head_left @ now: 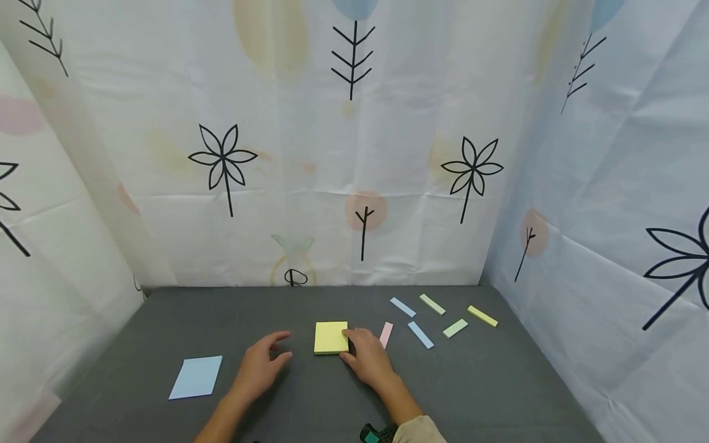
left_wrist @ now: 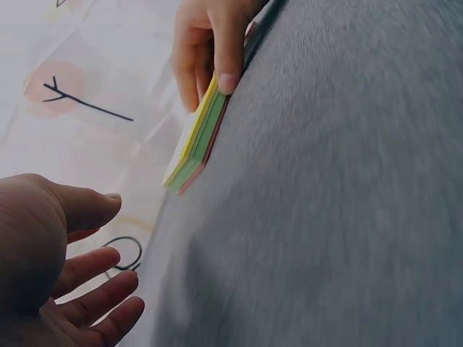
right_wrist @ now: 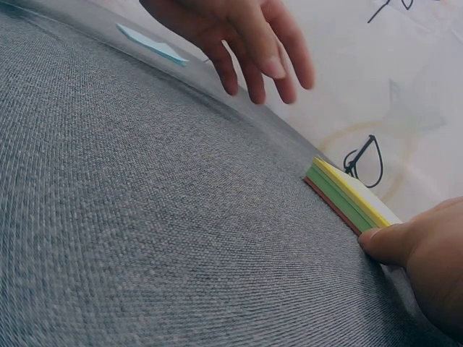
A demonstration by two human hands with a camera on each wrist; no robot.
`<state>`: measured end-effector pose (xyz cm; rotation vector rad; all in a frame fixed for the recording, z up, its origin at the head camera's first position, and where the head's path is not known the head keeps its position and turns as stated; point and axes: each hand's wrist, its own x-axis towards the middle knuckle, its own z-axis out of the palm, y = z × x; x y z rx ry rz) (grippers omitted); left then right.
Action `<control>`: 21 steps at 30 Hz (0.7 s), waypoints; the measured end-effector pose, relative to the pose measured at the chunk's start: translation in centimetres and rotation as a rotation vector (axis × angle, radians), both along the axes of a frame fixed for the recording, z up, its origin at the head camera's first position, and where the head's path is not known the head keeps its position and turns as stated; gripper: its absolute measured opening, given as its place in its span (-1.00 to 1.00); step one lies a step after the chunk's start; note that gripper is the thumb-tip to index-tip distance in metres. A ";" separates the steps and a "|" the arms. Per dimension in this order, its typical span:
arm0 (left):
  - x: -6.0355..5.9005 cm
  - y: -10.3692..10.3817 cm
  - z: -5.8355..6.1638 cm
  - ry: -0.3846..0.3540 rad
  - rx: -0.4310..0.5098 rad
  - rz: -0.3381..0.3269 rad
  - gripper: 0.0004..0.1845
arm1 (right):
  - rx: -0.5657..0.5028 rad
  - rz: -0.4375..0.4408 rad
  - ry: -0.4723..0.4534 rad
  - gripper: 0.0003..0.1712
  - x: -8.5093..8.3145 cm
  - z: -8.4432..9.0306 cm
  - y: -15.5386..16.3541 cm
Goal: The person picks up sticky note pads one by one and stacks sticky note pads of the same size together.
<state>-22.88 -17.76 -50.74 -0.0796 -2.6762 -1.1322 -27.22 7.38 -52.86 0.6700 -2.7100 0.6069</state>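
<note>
Your right hand (head_left: 370, 358) grips the lower-centre note stack (head_left: 330, 337) along its right edge; your empty left hand (head_left: 263, 364) is farther.

"What is worn?"
"On the right arm (head_left: 399, 397), a beige sleeve (head_left: 419, 431) is seen towards the worktop's (head_left: 310, 406) near edge, with a black, green-marked device (head_left: 382, 434) beside it."
"And elsewhere?"
"The left hand (head_left: 260, 364) and right hand (head_left: 368, 357) are seen bare."
</note>
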 end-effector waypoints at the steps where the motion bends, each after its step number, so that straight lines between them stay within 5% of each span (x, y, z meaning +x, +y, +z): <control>1: 0.1 -0.4 0.1 0.004 -0.016 0.001 -0.55 | -0.001 0.001 0.002 -0.44 0.0 0.0 0.0; 15: 2.1 -8.1 1.1 0.158 -0.262 -0.051 -0.54 | 0.002 0.017 0.020 -0.45 -0.2 -0.4 0.0; 21: 2.7 -11.4 1.7 0.068 -0.333 -0.119 -0.44 | -0.002 0.014 0.016 -0.45 -0.1 -0.2 0.1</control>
